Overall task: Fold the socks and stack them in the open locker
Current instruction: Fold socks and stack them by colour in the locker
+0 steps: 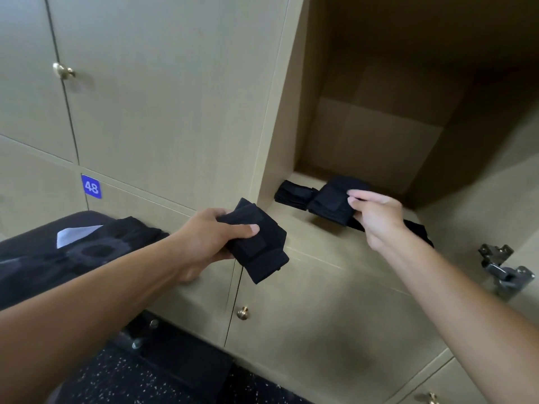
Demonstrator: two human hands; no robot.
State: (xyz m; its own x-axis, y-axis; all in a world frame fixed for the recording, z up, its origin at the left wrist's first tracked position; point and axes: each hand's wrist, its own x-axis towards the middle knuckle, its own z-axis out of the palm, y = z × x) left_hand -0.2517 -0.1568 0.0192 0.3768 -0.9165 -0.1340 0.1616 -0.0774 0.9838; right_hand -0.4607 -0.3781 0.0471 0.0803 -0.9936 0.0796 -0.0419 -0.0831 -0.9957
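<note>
My left hand (208, 242) grips a folded black sock (258, 243) in front of the closed locker doors, just left of the open locker (367, 135). My right hand (376, 218) pinches another folded black sock (332, 201) at the locker's front edge, over its floor. Beside it to the left, a folded black sock (291, 193) lies on the locker floor. A dark strip of sock (420, 231) shows behind my right wrist.
A black bench (43, 258) at the lower left carries dark fabric and a white tag. Closed locker doors with brass knobs (62, 70) surround the open one; one bears a blue label 48 (91, 186). The open door's metal hinge (504, 269) sticks out at the right.
</note>
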